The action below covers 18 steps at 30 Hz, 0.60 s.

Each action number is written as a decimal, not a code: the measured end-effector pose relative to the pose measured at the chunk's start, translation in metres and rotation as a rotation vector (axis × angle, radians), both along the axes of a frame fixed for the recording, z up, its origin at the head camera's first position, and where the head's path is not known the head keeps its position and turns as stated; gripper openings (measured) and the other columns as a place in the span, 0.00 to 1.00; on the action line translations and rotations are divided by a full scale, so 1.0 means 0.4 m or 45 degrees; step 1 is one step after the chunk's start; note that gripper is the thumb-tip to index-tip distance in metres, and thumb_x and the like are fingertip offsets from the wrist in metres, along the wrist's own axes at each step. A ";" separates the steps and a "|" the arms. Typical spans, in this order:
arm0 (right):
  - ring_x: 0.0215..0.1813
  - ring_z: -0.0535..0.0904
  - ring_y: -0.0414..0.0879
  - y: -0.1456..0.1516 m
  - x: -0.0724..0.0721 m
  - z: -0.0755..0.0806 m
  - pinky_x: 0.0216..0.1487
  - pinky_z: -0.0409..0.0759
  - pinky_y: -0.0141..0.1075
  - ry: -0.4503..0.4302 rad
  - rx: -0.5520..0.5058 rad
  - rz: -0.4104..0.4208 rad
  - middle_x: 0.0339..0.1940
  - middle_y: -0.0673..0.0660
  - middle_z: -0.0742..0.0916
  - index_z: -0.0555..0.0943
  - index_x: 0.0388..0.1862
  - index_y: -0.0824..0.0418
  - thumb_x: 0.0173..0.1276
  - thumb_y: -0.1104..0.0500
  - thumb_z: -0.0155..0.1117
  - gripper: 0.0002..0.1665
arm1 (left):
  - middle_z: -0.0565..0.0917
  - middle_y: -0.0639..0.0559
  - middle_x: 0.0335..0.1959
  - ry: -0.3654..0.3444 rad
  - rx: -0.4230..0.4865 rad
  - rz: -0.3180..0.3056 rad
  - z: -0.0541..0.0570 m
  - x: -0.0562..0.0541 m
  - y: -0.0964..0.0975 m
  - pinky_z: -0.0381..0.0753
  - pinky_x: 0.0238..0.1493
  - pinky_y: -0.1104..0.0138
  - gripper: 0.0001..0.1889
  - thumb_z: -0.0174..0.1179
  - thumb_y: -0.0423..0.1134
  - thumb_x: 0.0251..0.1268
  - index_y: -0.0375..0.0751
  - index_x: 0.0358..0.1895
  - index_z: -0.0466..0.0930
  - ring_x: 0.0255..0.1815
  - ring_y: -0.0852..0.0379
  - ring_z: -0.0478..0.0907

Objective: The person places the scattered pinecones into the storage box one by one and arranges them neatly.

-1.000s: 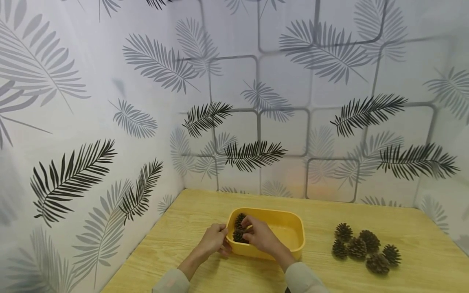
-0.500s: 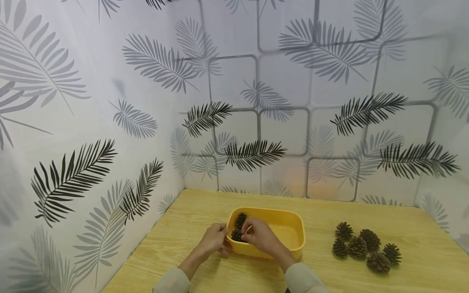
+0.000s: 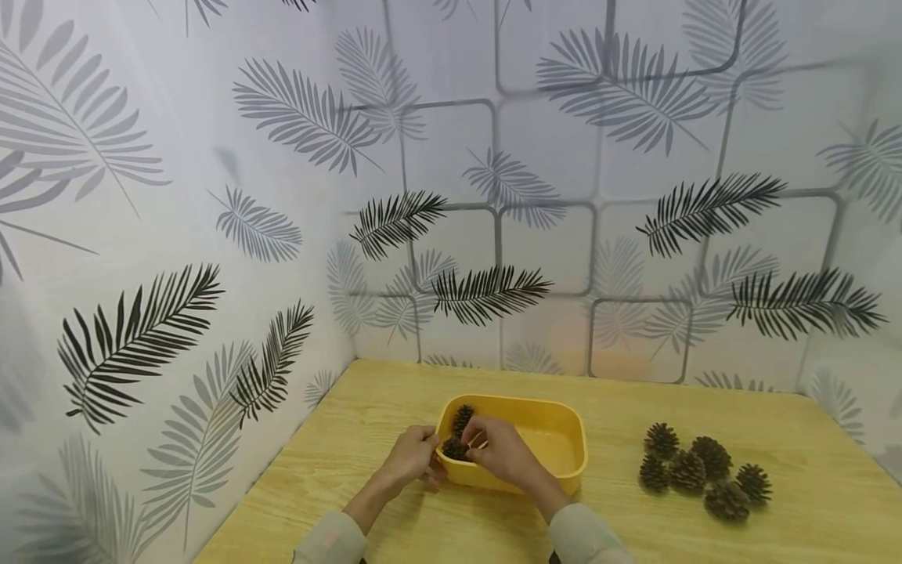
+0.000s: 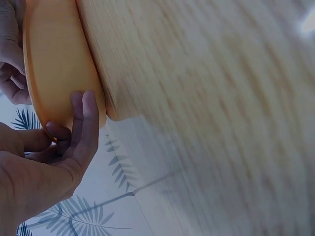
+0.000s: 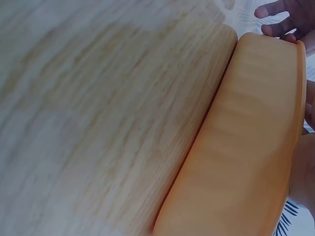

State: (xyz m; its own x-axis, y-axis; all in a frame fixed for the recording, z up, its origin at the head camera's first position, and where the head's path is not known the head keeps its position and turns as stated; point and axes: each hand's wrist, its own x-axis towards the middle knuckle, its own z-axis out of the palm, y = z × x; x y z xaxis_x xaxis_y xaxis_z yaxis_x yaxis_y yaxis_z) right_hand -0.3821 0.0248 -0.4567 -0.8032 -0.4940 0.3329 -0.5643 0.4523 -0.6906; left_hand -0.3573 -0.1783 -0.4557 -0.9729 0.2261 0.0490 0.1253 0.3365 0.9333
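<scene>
A yellow oblong plastic tub sits on the wooden table in the head view. Two dark brown pine cones lie in its left end: one toward the back, the other near the front left corner. My left hand grips the tub's left end, thumb and index finger at the rim and other fingers along the outside wall, as the left wrist view shows. Reaching over the front rim, my right hand pinches the front pine cone at its right side. In the right wrist view the tub's wall hides the cones.
To the right of the tub, a loose cluster of several pine cones lies on the table. Behind and to the left hang white sheets printed with grey and black leaves, right at the table's edges.
The front pine cone has shifted slightly left toward the tub's end wall, with my right fingers at it. The left hand has kept its hold; the view has tilted a little.
</scene>
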 end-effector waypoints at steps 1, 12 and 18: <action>0.45 0.87 0.57 0.001 0.000 0.000 0.42 0.88 0.44 0.003 0.000 -0.003 0.42 0.58 0.87 0.81 0.39 0.63 0.65 0.75 0.69 0.10 | 0.85 0.41 0.37 0.001 0.000 -0.001 -0.001 -0.001 0.000 0.90 0.31 0.54 0.19 0.42 0.33 0.85 0.24 0.63 0.77 0.36 0.40 0.86; 0.48 0.86 0.60 0.006 -0.005 -0.001 0.45 0.89 0.47 0.042 -0.056 -0.030 0.42 0.60 0.86 0.81 0.40 0.65 0.61 0.80 0.62 0.14 | 0.85 0.39 0.38 0.011 -0.003 0.000 0.003 -0.008 0.005 0.90 0.29 0.55 0.18 0.42 0.32 0.85 0.24 0.61 0.78 0.35 0.39 0.87; 0.46 0.86 0.61 0.003 -0.007 -0.009 0.46 0.88 0.48 0.074 -0.106 -0.006 0.43 0.63 0.86 0.81 0.44 0.68 0.61 0.81 0.62 0.16 | 0.85 0.40 0.37 0.003 -0.006 0.026 0.001 -0.004 0.007 0.90 0.30 0.53 0.19 0.42 0.33 0.85 0.24 0.63 0.77 0.36 0.38 0.86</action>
